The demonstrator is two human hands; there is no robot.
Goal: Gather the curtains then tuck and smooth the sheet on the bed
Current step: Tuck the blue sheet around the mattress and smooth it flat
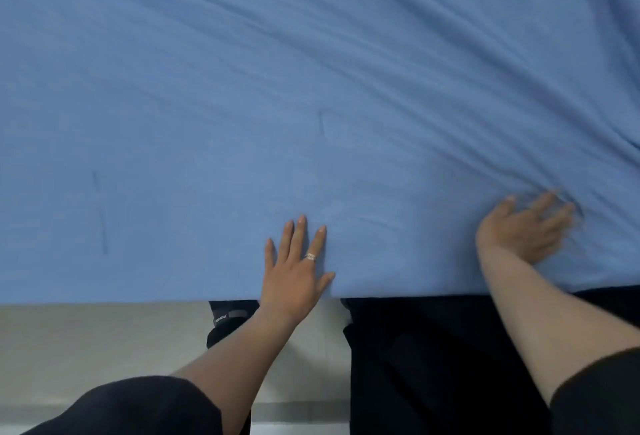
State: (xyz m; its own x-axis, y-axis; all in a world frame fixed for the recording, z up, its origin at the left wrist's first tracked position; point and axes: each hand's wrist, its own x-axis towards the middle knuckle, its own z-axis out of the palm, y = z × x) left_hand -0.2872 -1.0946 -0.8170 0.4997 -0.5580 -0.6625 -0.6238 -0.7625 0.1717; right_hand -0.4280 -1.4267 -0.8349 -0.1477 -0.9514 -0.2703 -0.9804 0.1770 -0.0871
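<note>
A blue sheet point(277, 88) covers the bed and fills most of the view. My left hand point(294, 268) lies flat on it near the bed's front edge, fingers spread, a ring on one finger. My right hand point(526, 227) presses on the sheet further right, fingers apart and blurred. Long creases fan out from under the right hand toward the upper right. The left part of the sheet is nearly smooth. No curtains are in view.
The bed's front edge point(104, 296) runs across the lower part of the view. Below it is pale grey floor point(86, 348). My dark trousers point(433, 365) and one foot point(228, 320) stand against the bed.
</note>
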